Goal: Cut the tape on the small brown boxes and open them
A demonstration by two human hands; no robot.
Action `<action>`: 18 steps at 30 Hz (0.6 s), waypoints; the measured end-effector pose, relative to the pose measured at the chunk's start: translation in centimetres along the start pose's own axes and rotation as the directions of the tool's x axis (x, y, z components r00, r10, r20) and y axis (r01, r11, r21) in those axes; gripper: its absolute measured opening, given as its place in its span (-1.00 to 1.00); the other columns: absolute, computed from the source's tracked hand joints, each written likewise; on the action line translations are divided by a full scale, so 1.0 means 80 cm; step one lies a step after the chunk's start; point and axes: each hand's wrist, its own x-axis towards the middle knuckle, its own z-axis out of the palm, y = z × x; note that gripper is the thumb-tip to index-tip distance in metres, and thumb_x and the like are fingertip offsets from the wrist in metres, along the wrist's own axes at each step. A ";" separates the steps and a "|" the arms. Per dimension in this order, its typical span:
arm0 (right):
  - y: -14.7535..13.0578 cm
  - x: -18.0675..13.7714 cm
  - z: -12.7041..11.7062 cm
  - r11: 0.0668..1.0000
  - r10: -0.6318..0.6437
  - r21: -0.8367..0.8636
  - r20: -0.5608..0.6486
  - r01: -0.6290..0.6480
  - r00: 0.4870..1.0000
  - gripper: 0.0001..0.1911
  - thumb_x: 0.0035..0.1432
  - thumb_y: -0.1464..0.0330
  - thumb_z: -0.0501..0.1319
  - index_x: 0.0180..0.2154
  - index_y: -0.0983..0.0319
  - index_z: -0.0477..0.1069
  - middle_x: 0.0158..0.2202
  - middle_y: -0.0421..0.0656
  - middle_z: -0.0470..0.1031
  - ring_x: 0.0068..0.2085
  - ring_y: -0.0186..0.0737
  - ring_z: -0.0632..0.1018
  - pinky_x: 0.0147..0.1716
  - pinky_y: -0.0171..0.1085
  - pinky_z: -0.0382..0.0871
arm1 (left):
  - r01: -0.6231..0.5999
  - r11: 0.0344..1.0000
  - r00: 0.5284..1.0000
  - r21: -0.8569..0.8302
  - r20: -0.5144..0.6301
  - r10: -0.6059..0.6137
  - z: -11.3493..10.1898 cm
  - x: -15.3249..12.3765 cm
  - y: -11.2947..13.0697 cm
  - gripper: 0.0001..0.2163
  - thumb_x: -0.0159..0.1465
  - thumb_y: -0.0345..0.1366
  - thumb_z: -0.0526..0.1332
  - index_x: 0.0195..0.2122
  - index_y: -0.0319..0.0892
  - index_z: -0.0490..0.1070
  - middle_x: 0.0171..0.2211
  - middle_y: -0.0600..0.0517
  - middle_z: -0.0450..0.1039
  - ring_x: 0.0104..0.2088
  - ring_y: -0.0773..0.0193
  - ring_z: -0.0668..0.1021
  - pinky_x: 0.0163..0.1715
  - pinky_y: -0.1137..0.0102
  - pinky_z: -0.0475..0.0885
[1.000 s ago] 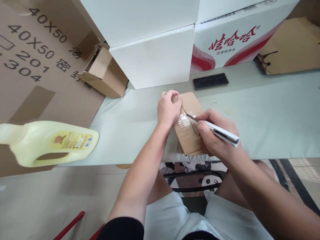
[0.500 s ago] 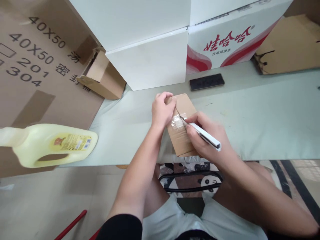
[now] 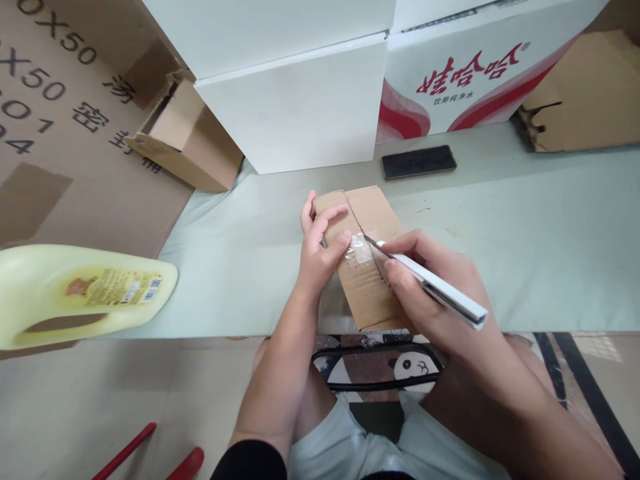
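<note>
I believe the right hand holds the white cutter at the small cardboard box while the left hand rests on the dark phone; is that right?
Not quite: the head view shows the left hand resting on the small cardboard box, apart from the dark phone. The right hand does hold the white cutter there.
</note>
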 end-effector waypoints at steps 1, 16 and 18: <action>-0.001 0.000 -0.002 1.000 0.007 -0.006 0.015 -0.007 1.000 -0.84 0.27 0.22 0.18 -0.23 0.15 0.43 -0.56 -0.29 0.48 -0.58 -0.32 0.43 -0.56 -0.33 0.23 | -0.006 1.000 1.000 -0.005 -0.003 0.006 0.002 0.001 -0.001 -0.69 0.32 -0.12 0.30 0.07 -0.03 0.52 0.51 -0.11 -0.03 0.55 -0.05 -0.04 0.44 0.02 0.15; 0.011 -0.009 -0.001 0.984 -0.093 -0.154 0.001 0.092 0.996 -0.87 0.23 0.26 0.19 -0.20 0.13 0.45 -0.56 -0.26 0.50 -0.61 -0.29 0.44 -0.56 -0.30 0.24 | 0.024 0.999 0.999 0.024 -0.033 -0.023 0.005 0.000 0.008 -0.75 0.31 -0.30 0.26 0.02 -0.02 0.52 0.50 -0.04 0.01 0.55 0.00 -0.02 0.43 0.04 0.20; 0.014 -0.010 0.001 0.983 -0.105 -0.154 -0.010 0.102 0.994 -0.88 0.24 0.27 0.19 -0.20 0.12 0.45 -0.55 -0.26 0.50 -0.60 -0.29 0.45 -0.55 -0.30 0.24 | 0.015 1.000 0.999 0.012 -0.040 -0.014 0.005 0.000 0.008 -0.74 0.30 -0.32 0.26 0.01 -0.03 0.52 0.49 -0.06 0.02 0.55 0.00 -0.02 0.43 0.05 0.20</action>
